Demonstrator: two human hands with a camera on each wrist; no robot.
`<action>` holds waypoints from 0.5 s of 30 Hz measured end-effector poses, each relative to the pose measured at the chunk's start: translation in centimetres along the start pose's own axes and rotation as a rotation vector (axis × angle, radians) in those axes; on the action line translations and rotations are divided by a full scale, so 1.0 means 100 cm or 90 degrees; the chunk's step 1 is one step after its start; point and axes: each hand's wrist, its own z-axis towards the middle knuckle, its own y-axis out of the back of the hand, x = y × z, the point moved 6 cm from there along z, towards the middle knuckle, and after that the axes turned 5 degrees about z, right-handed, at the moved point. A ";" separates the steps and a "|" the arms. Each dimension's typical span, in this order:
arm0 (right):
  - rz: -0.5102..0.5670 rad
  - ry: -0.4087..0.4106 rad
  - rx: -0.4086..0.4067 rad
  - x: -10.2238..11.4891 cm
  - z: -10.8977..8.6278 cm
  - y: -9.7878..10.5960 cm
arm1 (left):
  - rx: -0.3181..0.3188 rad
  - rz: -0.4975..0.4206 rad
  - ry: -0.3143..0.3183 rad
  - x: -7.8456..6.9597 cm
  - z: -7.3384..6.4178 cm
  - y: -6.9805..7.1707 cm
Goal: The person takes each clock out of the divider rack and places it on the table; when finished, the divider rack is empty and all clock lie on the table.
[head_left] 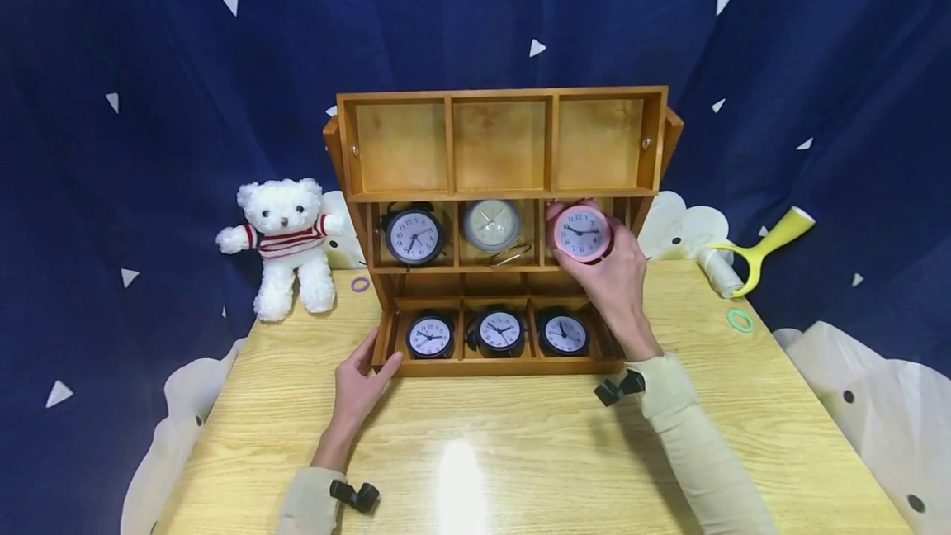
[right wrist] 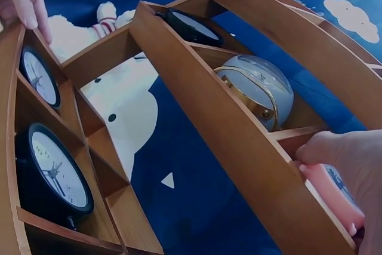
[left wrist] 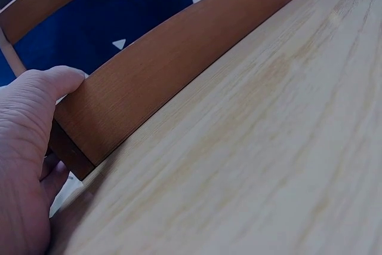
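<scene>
A three-tier wooden shelf [head_left: 502, 194] with compartments stands on the table. In the head view, my right hand [head_left: 619, 281] grips a pink alarm clock [head_left: 582, 234] at the right compartment of the middle tier, its dial facing forward. The right wrist view shows the thumb on the pink clock's edge, close by the compartment wall. My left hand [head_left: 359, 390] holds the front left corner of the bottom tier, thumb over the front board [left wrist: 143, 70] and fingers round the side. Left of the pink clock sit a clear-domed clock [head_left: 491, 225] and a black alarm clock [head_left: 413, 236].
Three black alarm clocks, one in the middle [head_left: 499, 330], fill the bottom tier. A white teddy bear [head_left: 286, 246] sits at the left. Purple [head_left: 360, 284] and green rings [head_left: 740, 320] lie on the table [head_left: 550, 452], with a yellow-handled roller [head_left: 758, 258] at the right.
</scene>
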 end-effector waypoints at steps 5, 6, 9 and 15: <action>0.001 0.003 -0.010 0.002 0.001 0.004 | -0.005 0.000 -0.005 -0.001 0.002 -0.002; 0.003 0.006 -0.012 0.003 0.001 0.005 | -0.005 -0.001 -0.006 -0.002 0.002 -0.002; 0.007 0.015 -0.015 0.006 0.002 0.008 | -0.004 -0.004 0.000 -0.002 0.001 -0.002; 0.009 0.020 -0.014 0.008 0.001 0.011 | 0.003 -0.010 0.012 -0.003 0.000 0.000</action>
